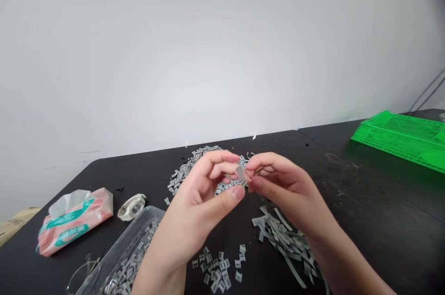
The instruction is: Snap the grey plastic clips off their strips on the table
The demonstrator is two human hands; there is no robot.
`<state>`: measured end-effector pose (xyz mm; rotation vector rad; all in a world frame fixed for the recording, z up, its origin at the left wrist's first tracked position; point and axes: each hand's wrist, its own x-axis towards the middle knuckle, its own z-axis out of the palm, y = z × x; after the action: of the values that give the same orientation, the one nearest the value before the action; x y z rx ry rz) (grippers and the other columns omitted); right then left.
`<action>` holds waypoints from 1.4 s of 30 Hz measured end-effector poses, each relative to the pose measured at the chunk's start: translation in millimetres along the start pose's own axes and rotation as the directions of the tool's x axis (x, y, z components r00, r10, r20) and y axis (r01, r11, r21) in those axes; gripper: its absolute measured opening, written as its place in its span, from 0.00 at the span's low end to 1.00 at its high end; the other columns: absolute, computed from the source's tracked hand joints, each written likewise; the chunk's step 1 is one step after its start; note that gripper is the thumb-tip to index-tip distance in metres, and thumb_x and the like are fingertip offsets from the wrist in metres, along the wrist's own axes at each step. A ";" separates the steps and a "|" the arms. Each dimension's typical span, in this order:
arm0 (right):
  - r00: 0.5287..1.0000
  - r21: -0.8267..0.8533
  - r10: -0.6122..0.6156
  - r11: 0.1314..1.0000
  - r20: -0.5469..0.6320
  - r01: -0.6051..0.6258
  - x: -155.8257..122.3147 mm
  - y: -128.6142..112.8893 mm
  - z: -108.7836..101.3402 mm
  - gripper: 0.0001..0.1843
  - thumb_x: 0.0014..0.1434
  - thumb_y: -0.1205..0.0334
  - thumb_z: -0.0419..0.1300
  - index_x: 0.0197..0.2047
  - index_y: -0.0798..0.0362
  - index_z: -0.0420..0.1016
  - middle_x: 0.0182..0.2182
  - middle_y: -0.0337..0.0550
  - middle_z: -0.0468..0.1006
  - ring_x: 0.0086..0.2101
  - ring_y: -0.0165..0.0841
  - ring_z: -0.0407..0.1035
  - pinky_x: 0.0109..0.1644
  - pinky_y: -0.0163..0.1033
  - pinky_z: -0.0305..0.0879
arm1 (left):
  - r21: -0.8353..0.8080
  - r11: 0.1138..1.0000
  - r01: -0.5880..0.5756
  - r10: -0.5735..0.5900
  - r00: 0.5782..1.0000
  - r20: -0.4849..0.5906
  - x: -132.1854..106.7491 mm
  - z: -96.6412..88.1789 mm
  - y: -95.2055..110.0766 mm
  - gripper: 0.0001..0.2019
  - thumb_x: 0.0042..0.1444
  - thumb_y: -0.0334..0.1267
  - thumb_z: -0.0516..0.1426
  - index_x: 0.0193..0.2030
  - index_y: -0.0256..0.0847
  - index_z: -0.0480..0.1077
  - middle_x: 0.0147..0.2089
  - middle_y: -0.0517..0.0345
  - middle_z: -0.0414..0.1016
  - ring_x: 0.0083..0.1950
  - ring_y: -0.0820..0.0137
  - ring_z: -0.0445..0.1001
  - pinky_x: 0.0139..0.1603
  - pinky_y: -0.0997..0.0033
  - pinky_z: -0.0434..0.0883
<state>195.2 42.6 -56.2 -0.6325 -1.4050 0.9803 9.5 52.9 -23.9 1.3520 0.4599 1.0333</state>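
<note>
My left hand (208,197) pinches a small grey buckle-like piece (240,175) between thumb and fingers, above the middle of the table. My right hand (283,186) meets it from the other side, its thumb and fingertips closed at the edge of the same piece. Whether a strip is threaded through it cannot be made out. Below my hands lies a small group of loose grey buckle-like pieces (215,269). A bundle of flat grey strips (283,239) lies under my right wrist. Behind my hands spreads a larger heap of grey pieces (186,170).
A clear plastic box (104,258) with many grey pieces stands at the left, partly behind my forearm. Near it are a pale wristwatch (132,207), a pink tissue pack (76,221) and glasses (83,272). A green plastic basket (399,140) lies at the right by the wall.
</note>
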 end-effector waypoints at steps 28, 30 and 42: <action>0.998 0.188 -0.040 0.982 0.058 0.028 -13.3 -17.1 8.8 0.10 0.59 0.65 0.73 0.44 0.41 0.87 0.34 0.40 0.85 0.30 0.29 0.75 0.32 0.32 0.73 | -0.245 0.969 0.019 -0.005 0.998 0.056 3.5 -0.8 0.9 0.10 0.59 0.31 0.68 0.46 0.47 0.80 0.37 0.63 0.80 0.38 0.79 0.77 0.42 0.84 0.74; 0.997 0.117 -0.073 0.990 -0.004 0.073 -13.6 -17.5 9.8 0.07 0.61 0.66 0.71 0.40 0.42 0.88 0.32 0.38 0.83 0.32 0.27 0.75 0.36 0.31 0.73 | -0.163 0.987 -0.011 0.019 0.999 0.048 1.2 1.3 1.6 0.10 0.59 0.31 0.68 0.47 0.49 0.80 0.38 0.64 0.79 0.38 0.79 0.77 0.41 0.86 0.74; 0.843 -0.432 -0.520 0.734 0.137 0.523 -10.8 -16.1 7.9 0.17 0.61 0.78 0.65 0.47 0.47 0.84 0.39 0.43 0.81 0.35 0.30 0.77 0.40 0.34 0.76 | 0.064 0.992 -0.107 0.112 0.990 -0.089 -5.7 7.3 2.4 0.07 0.62 0.37 0.66 0.46 0.54 0.80 0.39 0.65 0.77 0.41 0.79 0.75 0.42 0.89 0.73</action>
<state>191.6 24.1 -47.1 -0.5190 -1.7109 0.1916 11.6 43.8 -21.6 1.3985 0.4927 1.1845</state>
